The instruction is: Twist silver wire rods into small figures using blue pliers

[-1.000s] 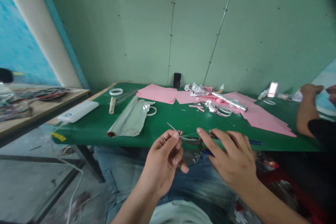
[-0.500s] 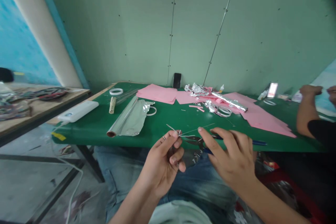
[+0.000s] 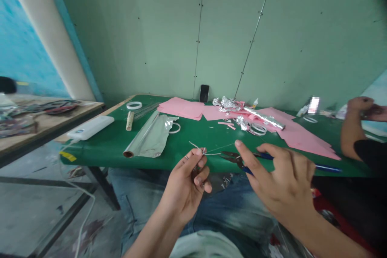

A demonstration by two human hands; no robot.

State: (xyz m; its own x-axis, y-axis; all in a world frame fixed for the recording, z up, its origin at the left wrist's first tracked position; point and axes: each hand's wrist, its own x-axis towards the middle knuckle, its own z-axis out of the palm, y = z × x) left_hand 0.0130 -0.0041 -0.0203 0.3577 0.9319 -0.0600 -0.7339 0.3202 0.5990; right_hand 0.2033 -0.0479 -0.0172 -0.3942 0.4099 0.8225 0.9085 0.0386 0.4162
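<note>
Your left hand (image 3: 189,183) grasps the twisted wire (image 3: 213,154) between thumb and forefinger, with the remaining fingers curled below. Your right hand (image 3: 281,177) grasps the blue-handled pliers (image 3: 234,157), forefinger extended. The twisted wire sits between your two hands, near the front edge of the green table (image 3: 102,147); its right end reaches the tips of the pliers, but you cannot tell whether the jaws clamp it. A thin strand (image 3: 220,148) runs from your left fingertips toward your right forefinger. The foil roll (image 3: 140,139) lies on the green table, left of your left hand
</note>
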